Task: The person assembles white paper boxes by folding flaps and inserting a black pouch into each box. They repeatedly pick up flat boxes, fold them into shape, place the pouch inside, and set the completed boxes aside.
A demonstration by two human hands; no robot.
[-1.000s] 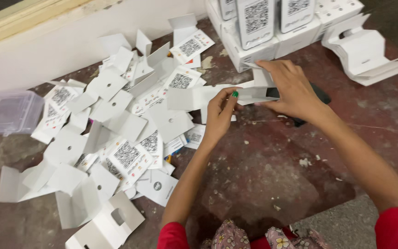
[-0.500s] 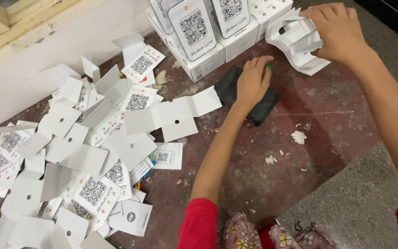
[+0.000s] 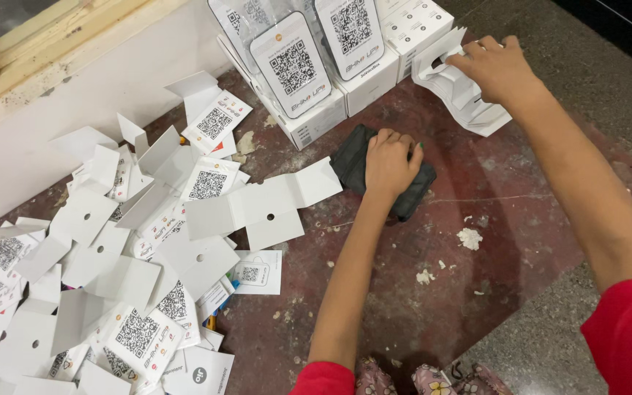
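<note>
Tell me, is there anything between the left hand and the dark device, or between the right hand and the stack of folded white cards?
Nothing visible stands between them. The left hand already rests on top of the dark device on the floor, and the right hand already touches the stack of folded white cards beside the white boxes.

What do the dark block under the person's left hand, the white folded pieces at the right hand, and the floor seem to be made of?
Dark block: probably matte plastic or rubber; dull black, rounded edges. White folded pieces: thin card; crisp creases, flaps standing up. Floor: likely painted cement or stone; hard, maroon, cracked and chipped. Left hand rests on the block; right hand grips the card.
</note>
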